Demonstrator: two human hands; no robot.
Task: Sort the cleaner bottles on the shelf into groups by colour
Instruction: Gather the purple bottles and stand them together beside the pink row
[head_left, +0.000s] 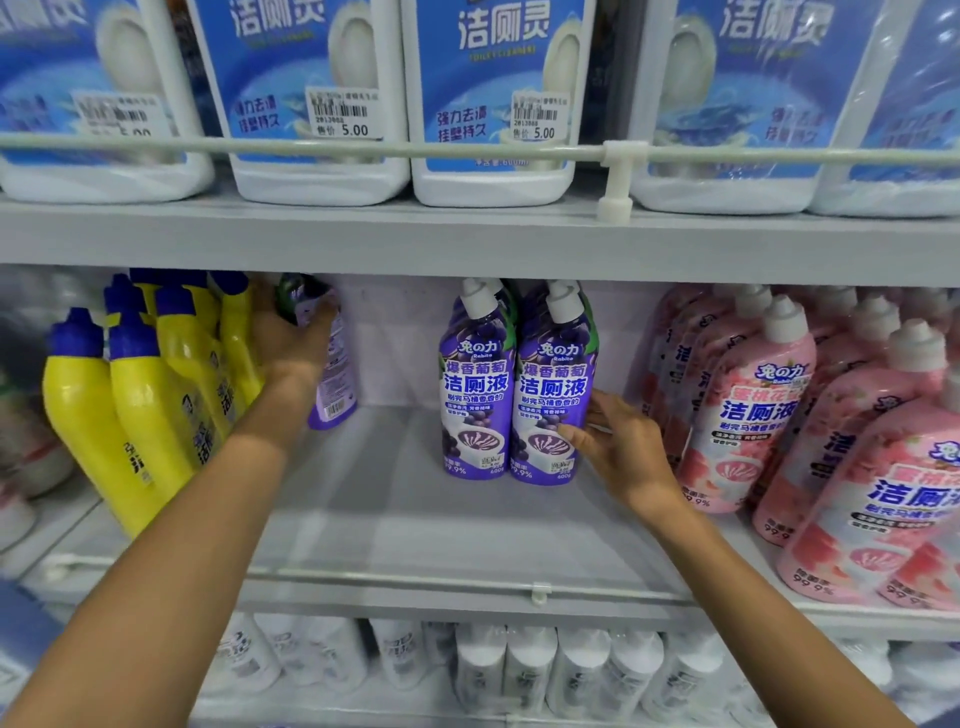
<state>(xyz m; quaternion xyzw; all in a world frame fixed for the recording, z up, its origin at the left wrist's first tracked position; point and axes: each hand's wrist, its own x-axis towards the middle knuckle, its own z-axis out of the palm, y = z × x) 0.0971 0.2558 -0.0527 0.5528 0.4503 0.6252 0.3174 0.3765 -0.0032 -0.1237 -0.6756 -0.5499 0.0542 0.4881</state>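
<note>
Left hand (293, 338) grips lone purple bottle (332, 384), well left of 2 purple bottles (517, 395); right hand (621, 447), fingers spread, touches them.

Purple bottle (549, 395) touching right hand (621, 451) fingertips: "兔の力", "Rabita", "爆香葡萄", "洁厕液", "99.9%", "600g". Second purple bottle (477, 389), just beyond it from the fingers: same label. Pink bottles (748, 410) behind right hand: "兔の力", "洁厕液", "99.9%". White jugs (493, 98) on shelf above both hands: "洁厕灵", "强力去渍 挂壁持久"; price stickers (540, 117): "售价 5.00". Back label on bottle under left hand (293, 338) fingers: unreadable.
</note>
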